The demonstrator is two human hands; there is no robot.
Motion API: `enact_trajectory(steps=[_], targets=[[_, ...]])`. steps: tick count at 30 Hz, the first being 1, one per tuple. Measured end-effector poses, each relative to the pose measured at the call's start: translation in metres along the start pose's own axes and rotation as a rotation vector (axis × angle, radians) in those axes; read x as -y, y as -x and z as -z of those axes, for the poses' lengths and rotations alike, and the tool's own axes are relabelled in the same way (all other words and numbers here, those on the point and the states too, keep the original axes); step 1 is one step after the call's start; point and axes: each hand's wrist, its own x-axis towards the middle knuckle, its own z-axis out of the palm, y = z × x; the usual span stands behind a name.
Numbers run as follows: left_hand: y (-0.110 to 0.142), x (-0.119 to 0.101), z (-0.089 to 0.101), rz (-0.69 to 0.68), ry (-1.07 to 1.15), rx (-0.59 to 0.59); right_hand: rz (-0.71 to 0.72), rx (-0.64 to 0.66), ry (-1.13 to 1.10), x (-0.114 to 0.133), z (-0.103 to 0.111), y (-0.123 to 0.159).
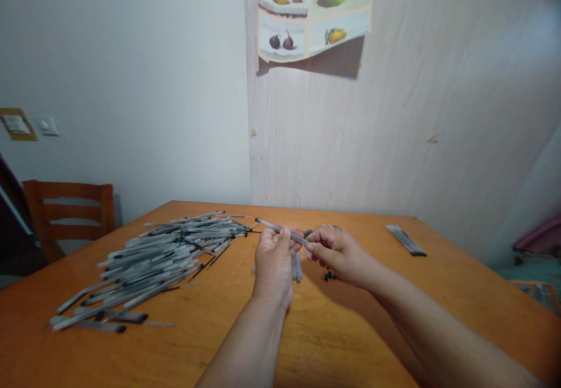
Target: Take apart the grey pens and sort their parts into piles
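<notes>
A slim pen (272, 226) with a translucent grey barrel and a dark end slants between my two hands above the table. My left hand (274, 259) grips its middle, thumb on top. At the pen's lower right end, the fingertips of my right hand (335, 253) are pinched around it. Partly hidden beneath and behind my hands lie some pale pen tubes (297, 268) and small black pieces (329, 276). A dark coiled-looking item (308, 233) shows between the hands, too small to make out.
A big heap of pens and loose parts (162, 259) spreads over the left of the wooden table (210, 341). Several pens (406, 240) lie side by side at the right. A wooden chair (72, 212) stands beyond the left edge, and a wall is behind the table.
</notes>
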Motion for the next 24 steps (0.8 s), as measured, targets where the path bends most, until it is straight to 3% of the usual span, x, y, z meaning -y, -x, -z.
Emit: enact_trajectory(steps=[12, 18, 24], targets=[[-0.001, 0.001, 0.0, 0.012, 0.042, -0.001, 0.02, -0.015, -0.03, 0.005, -0.002, 0.0], [-0.003, -0.003, 0.0, 0.023, 0.037, 0.001, -0.027, 0.088, -0.123, 0.006, 0.003, -0.001], [-0.003, -0.001, 0.002, -0.013, -0.062, 0.009, -0.103, -0.106, -0.099, 0.005, 0.02, -0.003]])
